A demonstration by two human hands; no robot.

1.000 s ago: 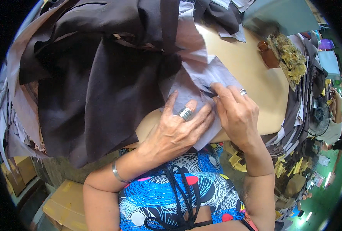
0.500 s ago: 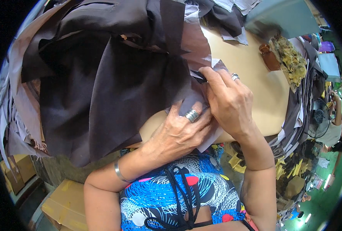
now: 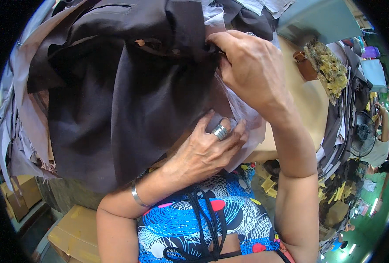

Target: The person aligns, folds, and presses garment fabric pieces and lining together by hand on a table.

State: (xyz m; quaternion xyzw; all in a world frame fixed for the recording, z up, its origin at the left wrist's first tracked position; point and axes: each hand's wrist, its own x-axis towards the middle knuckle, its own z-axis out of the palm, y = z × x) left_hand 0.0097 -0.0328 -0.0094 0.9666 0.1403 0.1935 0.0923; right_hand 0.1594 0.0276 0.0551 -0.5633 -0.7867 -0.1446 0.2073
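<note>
A large dark brown cloth (image 3: 155, 105) drapes over the table's left part and hangs past its near edge. At its right side, my right hand (image 3: 256, 72) pinches the dark cloth's edge between thumb and forefinger; whether anything else sits inside that grip is hidden. Lower down, my left hand (image 3: 214, 142), wearing a wide ring, has its fingers bent around a thin mauve fabric piece (image 3: 252, 131). This fabric runs up under the right hand, creased and partly see-through.
The tan tabletop (image 3: 306, 105) shows at right, carrying a brown object (image 3: 306, 65) and a yellowish bundle of scraps (image 3: 328, 68). A grey-blue box (image 3: 321, 19) stands behind. More layered cloth (image 3: 28, 105) hangs at left, above a cardboard box (image 3: 74, 232). A fan (image 3: 363, 133) stands far right.
My right hand has moved up and slightly left along the dark cloth's edge, uncovering more mauve fabric. My left hand stays nearly in place. The dark cloth's folds have shifted slightly.
</note>
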